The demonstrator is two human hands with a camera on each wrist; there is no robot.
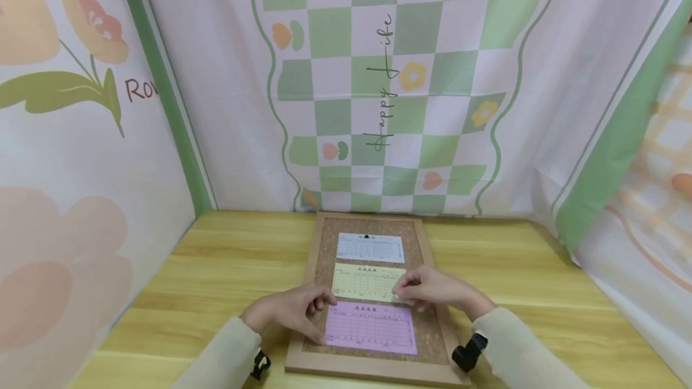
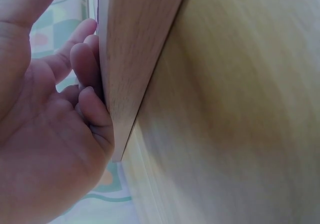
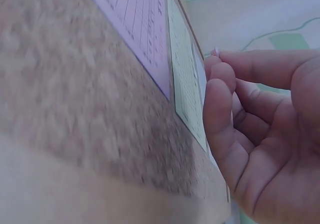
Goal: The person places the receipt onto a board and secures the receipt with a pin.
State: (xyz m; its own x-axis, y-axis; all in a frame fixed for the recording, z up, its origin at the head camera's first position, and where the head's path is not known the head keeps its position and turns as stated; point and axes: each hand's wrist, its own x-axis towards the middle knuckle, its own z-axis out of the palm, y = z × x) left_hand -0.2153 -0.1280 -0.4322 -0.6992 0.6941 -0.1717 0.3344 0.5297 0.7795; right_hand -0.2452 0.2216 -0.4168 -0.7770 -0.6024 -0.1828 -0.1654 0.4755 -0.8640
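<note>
A pink printed slip [image 1: 370, 332] lies on the lower part of a wood-framed cork board [image 1: 432, 338]. My left hand [image 1: 292, 310] rests at its left side, thumb at the lower left corner and fingertips near the upper left one. In the left wrist view the curved fingers lie against the wooden frame [image 2: 135, 39]. Over the right end of the yellow slip [image 1: 362, 283], my right hand [image 1: 437, 289] pinches a small whitish push pin [image 3: 216, 51] between thumb and index finger. Most of the pin is hidden by the fingertips.
A pale blue slip [image 1: 373, 249] with a black pin [image 1: 367, 236] at its top edge is highest on the board. The board lies on a wood-grain table [image 1: 227, 275]. Printed curtains [image 1: 421, 107] hang behind and at both sides.
</note>
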